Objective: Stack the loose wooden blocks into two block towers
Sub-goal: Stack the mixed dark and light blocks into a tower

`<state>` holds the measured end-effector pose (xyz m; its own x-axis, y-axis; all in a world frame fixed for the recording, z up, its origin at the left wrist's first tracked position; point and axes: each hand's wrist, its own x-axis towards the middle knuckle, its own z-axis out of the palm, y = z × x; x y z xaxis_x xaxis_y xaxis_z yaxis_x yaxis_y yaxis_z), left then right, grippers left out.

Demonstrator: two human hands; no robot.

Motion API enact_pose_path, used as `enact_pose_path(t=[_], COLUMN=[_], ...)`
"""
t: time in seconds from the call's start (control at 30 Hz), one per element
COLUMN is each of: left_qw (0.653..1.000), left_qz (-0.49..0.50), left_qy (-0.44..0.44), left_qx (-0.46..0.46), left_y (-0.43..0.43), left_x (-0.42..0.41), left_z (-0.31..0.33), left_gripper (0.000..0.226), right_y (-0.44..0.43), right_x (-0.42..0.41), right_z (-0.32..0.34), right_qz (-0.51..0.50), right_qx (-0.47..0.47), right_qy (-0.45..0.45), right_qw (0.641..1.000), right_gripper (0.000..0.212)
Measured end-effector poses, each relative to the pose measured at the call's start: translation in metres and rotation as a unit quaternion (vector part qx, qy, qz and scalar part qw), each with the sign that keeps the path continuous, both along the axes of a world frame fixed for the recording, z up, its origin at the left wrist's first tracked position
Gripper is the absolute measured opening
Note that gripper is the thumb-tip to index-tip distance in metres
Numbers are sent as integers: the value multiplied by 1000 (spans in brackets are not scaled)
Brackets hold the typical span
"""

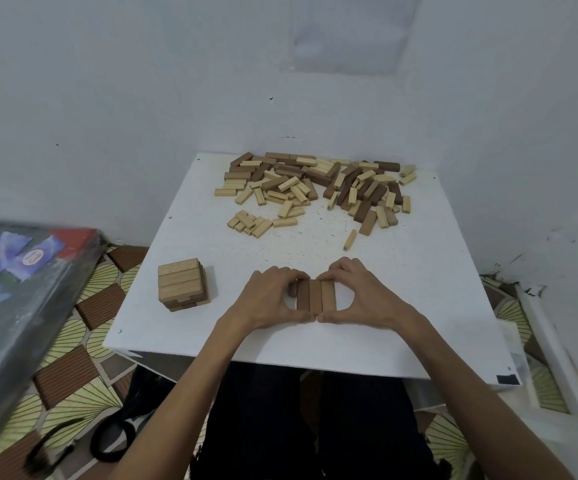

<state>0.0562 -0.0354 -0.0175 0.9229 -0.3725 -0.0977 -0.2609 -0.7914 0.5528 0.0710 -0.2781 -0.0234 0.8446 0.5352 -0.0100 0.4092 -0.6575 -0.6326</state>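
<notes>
- Left grip [269, 299]: fingers curled over the far end and left side of the row of three blocks [316, 295], thumb laid along the near end. It is clamped on the row.
- Right grip [362, 295]: mirrors the left, fingers at the far end, thumb at the near end, tip to tip with the other thumb. It is also clamped on the row.
- Row of three blocks: two darker and one paler, lying flat side by side on the white surface [426, 306], near its front edge.
- Handling, as judged: small, stiff, light wood with smooth faces. The pieces will likely slide apart unless squeezed across the long sides, so take single blocks by the long sides.
- Started tower [180, 285]: a few crossed layers to the left, well apart from the hands. It looks square and is easily knocked.
- Stray pale block [349, 240]: lies alone, mid-surface.
- Small cluster [250, 223]: pale blocks, partly aligned.
- Loose heap [315, 181]: mixed pale and dark blocks, overlapping, along the far edge by the wall.
</notes>
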Motion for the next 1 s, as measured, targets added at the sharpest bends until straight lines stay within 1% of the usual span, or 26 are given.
enact_pose_path(t=[0.1,0.27,0.4,0.53,0.67,0.8,1.0], left_qw=[1000,1000,1000,1000,998,995,992], left_qz=[-6,-5,-16,-23,-25,-12,-31], left_qy=[-4,-7,-1,-14,-57,-98,-87], left_qx=[-7,-15,-1,-1,11,-29,-82], left_y=[2,2,1,2,6,14,33], left_x=[1,1,1,1,-1,-1,4], left_z=[-1,-1,1,1,3,10,38], left_gripper=[86,85,82,79,82,76,71], right_y=[-1,-2,-1,0,2,8,25], right_x=[-1,-4,-6,-9,-8,1,9], right_z=[0,0,-2,-3,5,18,46], right_qz=[-4,-12,-13,-13,-1,9,52], right_qx=[3,10,15,18,-1,12,40], right_qy=[-1,8,-6,-19,-34,-50,-61], right_qw=[1000,1000,1000,1000,999,999,996], right_gripper=[74,81,75,69,69,68,70])
